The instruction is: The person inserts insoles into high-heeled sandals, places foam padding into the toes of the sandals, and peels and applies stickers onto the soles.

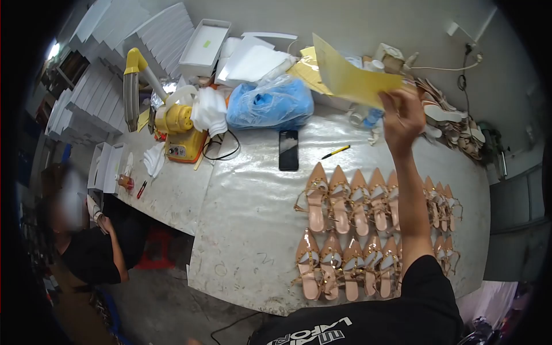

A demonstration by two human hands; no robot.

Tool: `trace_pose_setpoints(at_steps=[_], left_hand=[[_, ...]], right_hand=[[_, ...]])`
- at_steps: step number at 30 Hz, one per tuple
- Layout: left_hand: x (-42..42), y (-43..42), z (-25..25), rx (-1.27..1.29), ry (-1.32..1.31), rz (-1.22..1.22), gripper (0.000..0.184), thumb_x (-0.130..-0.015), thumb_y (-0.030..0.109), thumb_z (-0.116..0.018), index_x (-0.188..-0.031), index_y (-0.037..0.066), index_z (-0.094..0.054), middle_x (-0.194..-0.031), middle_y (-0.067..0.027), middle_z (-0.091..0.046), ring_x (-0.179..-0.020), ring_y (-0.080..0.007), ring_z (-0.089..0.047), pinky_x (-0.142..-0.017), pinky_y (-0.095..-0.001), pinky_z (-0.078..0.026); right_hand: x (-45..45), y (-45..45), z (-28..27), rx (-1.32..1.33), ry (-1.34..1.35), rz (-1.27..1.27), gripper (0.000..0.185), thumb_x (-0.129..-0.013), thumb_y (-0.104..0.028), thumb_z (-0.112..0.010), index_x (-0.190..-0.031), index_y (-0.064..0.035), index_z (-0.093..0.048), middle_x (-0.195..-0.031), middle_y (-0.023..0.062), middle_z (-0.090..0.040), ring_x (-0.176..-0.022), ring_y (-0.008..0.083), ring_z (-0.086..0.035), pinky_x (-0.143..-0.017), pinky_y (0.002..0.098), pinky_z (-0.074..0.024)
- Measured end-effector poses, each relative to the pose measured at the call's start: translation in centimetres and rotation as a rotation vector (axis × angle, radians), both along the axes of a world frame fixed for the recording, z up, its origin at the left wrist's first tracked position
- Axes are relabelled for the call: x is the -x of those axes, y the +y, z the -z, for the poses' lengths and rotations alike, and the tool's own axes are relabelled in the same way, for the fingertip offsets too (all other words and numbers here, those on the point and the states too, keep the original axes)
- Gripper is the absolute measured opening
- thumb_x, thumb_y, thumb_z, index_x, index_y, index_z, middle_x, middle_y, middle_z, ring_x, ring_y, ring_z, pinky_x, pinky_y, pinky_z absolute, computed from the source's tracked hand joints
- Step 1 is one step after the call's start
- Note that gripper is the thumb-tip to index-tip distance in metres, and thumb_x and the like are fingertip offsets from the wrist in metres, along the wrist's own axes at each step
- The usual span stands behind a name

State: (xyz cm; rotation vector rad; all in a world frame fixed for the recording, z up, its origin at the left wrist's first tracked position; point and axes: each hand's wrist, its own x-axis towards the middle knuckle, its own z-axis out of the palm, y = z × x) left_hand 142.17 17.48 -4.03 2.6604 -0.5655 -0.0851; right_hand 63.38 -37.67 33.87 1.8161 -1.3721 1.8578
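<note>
My right hand (404,118) is raised over the far right of the table, its fingers pinching the edge of a thin yellow sheet (356,77). The sheet is bent and reaches up and to the left from my fingers. Below my forearm, two rows of tan pointed slingback shoes (316,198) with gold studs lie on the table (247,218), toes pointing away from me. My arm hides some of them. More yellow sheets (309,70) lie at the back, left of the held one. My left hand is out of view.
A phone (288,150) and a yellow pen (336,152) lie mid-table. Behind them sits a blue plastic-wrapped bundle (269,103). A yellow machine (183,129) stands left, near stacked white boxes (92,109). Another person (95,247) sits at left, holding a shoe. Loose shoes (445,118) pile up back right.
</note>
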Motion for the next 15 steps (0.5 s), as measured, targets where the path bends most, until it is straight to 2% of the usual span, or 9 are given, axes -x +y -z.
trace_pose_setpoints(at_steps=[1, 3, 4, 5, 7, 9, 11, 13, 15], left_hand=[[-1.3, 1.2, 1.7, 0.033, -0.007, -0.056, 0.041, -0.098, 0.033, -0.062, -0.121, -0.001, -0.067, -0.118, -0.0181, -0.070, -0.103, -0.0338, -0.067, -0.095, -0.0425, -0.052], [11.5, -15.4, -8.4, 0.262, -0.078, 0.325, 0.033, -0.104, 0.022, -0.052, -0.102, -0.005, -0.070, -0.102, -0.0118, -0.073, -0.084, -0.0194, -0.065, -0.077, -0.0366, -0.054], [17.5, -20.6, -12.6, 0.383, 0.298, 0.530, 0.033, -0.106, 0.024, -0.047, -0.116, -0.001, -0.067, -0.103, -0.0123, -0.070, -0.090, -0.0229, -0.068, -0.080, -0.0379, -0.057], [17.2, -22.5, -7.4, 0.499, 0.899, 0.662, 0.038, -0.108, 0.028, -0.042, -0.123, -0.001, -0.063, -0.097, -0.0081, -0.067, -0.091, -0.0199, -0.067, -0.080, -0.0360, -0.058], [34.0, -26.2, -22.2, 0.265, 1.324, 1.230, 0.068, -0.104, 0.056, -0.043, -0.142, 0.000, -0.050, -0.122, -0.0130, -0.061, -0.112, -0.0243, -0.063, -0.101, -0.0433, -0.051], [44.2, -25.0, -30.4, 0.471, 1.822, 1.394, 0.106, -0.086, 0.078, -0.052, -0.154, 0.000, -0.030, -0.154, -0.0169, -0.041, -0.138, -0.0292, -0.047, -0.115, -0.0454, -0.037], [47.2, -22.5, -30.7, 0.652, 2.001, 1.140, 0.106, -0.084, 0.073, -0.063, -0.152, -0.001, -0.033, -0.150, -0.0168, -0.046, -0.137, -0.0288, -0.048, -0.114, -0.0444, -0.038], [49.4, -20.7, -31.8, 0.719, 2.019, 1.248, 0.098, -0.085, 0.062, -0.072, -0.150, -0.001, -0.035, -0.147, -0.0162, -0.050, -0.136, -0.0277, -0.049, -0.112, -0.0435, -0.040], [51.6, -16.8, -32.7, 0.798, 2.143, 1.096, 0.074, -0.089, 0.027, -0.078, -0.146, -0.001, -0.041, -0.142, -0.0152, -0.054, -0.130, -0.0254, -0.054, -0.108, -0.0391, -0.045]], right_hand=[[-0.4, 4.4, -1.8, -0.004, -0.307, -0.190, 0.037, -0.089, 0.002, -0.072, -0.123, 0.0025, -0.059, -0.113, 0.0149, -0.070, -0.108, 0.0215, -0.068, -0.090, 0.0365, -0.0576], [-1.0, 13.2, -5.2, -0.007, -0.477, -0.302, 0.048, -0.093, 0.006, -0.065, -0.138, 0.0036, -0.046, -0.121, 0.0161, -0.068, -0.112, 0.0196, -0.065, -0.096, 0.0325, -0.0548], [-0.9, 17.0, -5.7, -0.036, -0.567, -0.375, 0.054, -0.093, 0.008, -0.062, -0.142, 0.0037, -0.040, -0.125, 0.0169, -0.066, -0.115, 0.0198, -0.064, -0.099, 0.0328, -0.0533], [-0.7, 20.7, -5.8, -0.073, -0.664, -0.450, 0.059, -0.093, 0.010, -0.060, -0.147, 0.0039, -0.035, -0.129, 0.0176, -0.064, -0.117, 0.0201, -0.064, -0.101, 0.0331, -0.0519], [-0.3, 27.0, -4.6, -0.128, -0.732, -0.446, 0.061, -0.094, 0.009, -0.060, -0.149, 0.0059, -0.033, -0.133, 0.0182, -0.062, -0.120, 0.0204, -0.062, -0.105, 0.0336, -0.0491], [0.7, 32.8, -3.0, -0.189, -0.836, -0.498, 0.061, -0.094, 0.006, -0.061, -0.148, 0.0061, -0.034, -0.132, 0.0175, -0.063, -0.120, 0.0212, -0.062, -0.105, 0.0341, -0.0492], [1.1, 38.5, -1.6, -0.208, -0.917, -0.489, 0.061, -0.094, 0.005, -0.062, -0.149, 0.0055, -0.035, -0.131, 0.0179, -0.063, -0.119, 0.0221, -0.063, -0.105, 0.0345, -0.0488], [2.1, 44.1, 0.7, -0.296, -0.913, -0.402, 0.061, -0.094, 0.005, -0.062, -0.148, 0.0041, -0.036, -0.132, 0.0192, -0.062, -0.119, 0.0229, -0.062, -0.105, 0.0349, -0.0487], [2.1, 49.1, 3.7, -0.302, -0.959, -0.266, 0.059, -0.093, 0.006, -0.062, -0.147, 0.0039, -0.038, -0.131, 0.0191, -0.061, -0.119, 0.0233, -0.061, -0.104, 0.0351, -0.0494]])
